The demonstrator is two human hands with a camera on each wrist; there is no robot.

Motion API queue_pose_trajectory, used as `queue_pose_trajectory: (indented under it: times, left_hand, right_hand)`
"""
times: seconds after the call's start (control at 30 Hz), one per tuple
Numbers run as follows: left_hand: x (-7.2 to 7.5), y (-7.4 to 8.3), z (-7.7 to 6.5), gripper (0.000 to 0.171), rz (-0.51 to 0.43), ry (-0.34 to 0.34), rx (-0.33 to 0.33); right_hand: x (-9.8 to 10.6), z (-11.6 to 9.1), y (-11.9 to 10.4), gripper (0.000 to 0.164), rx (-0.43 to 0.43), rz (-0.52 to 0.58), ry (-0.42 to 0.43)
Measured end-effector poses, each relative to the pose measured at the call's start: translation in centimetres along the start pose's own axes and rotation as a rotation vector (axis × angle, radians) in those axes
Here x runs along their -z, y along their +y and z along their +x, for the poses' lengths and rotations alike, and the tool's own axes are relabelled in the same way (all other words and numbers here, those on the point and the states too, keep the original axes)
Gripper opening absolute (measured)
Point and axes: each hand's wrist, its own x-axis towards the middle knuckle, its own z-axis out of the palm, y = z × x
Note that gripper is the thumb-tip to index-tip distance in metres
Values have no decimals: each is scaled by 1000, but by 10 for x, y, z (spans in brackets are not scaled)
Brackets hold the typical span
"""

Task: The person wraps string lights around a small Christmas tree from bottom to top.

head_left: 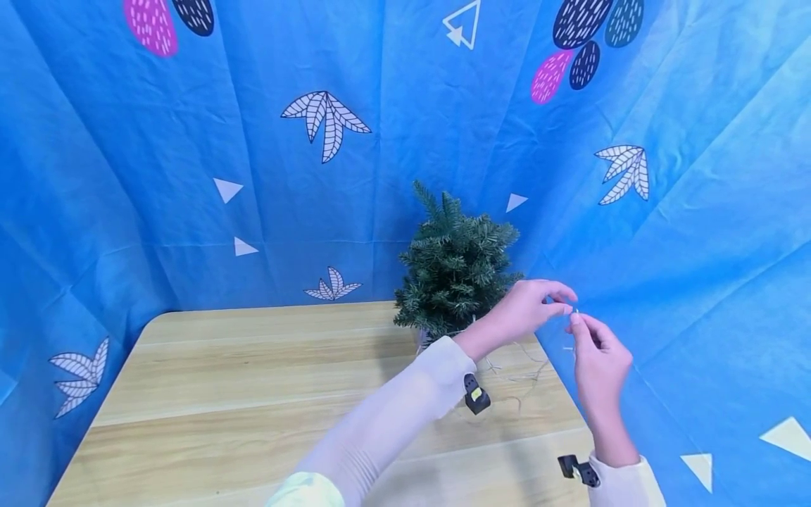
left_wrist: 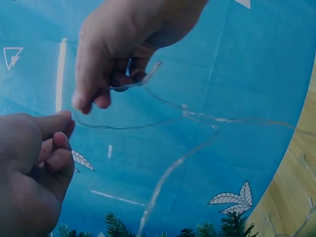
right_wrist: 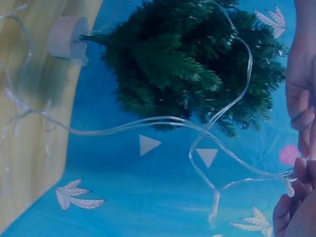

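A string of clear fairy lights (right_wrist: 163,121) on thin transparent wire runs from the tabletop past a small green Christmas tree (head_left: 459,267). Right of the tree, both hands meet at the wire, fingertips almost touching. My right hand (head_left: 602,355) pinches the wire between thumb and fingers; a small bulb (right_wrist: 290,190) pokes out beside its fingertips. Reaching across in front of the tree, my left hand (head_left: 529,306) has bent fingers, with thumb and index tip at the same bit of wire. In the left wrist view, slack loops of wire (left_wrist: 133,127) hang between the hands and the table.
The tree stands at the back right of a wooden table (head_left: 253,394), on a pale round base (right_wrist: 66,37). More light wire (head_left: 522,377) lies loose near the table's right edge. A patterned blue cloth (head_left: 190,141) hangs behind and to the right.
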Motion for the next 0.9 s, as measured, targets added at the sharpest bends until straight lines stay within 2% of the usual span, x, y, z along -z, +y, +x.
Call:
queue_pose_trajectory:
  times: [0.13, 0.2, 0.3, 0.47, 0.63, 0.73, 0.9]
  left_hand:
    - [2, -2, 4, 22, -61, -16, -12]
    - [3, -2, 7, 22, -52, -26, -29]
    - [5, 0, 13, 22, 17, -38, -62]
    - [14, 8, 26, 18, 186, -74, -125]
    - [23, 13, 38, 18, 256, -121, -131]
    - [28, 13, 43, 18, 244, -107, -120]
    - [34, 9, 48, 16, 144, -6, -95]
  right_hand:
    - [-1, 7, -7, 24, 26, 1, 7]
    - [-1, 10, -9, 24, 36, 4, 13]
    - [0, 14, -11, 24, 51, 15, 15]
    - [3, 21, -15, 23, 81, -1, 9]
    - [4, 28, -18, 24, 62, -33, -6]
    - [5, 29, -21, 25, 43, -48, -16]
    - [4, 28, -25, 26, 24, -42, -26]
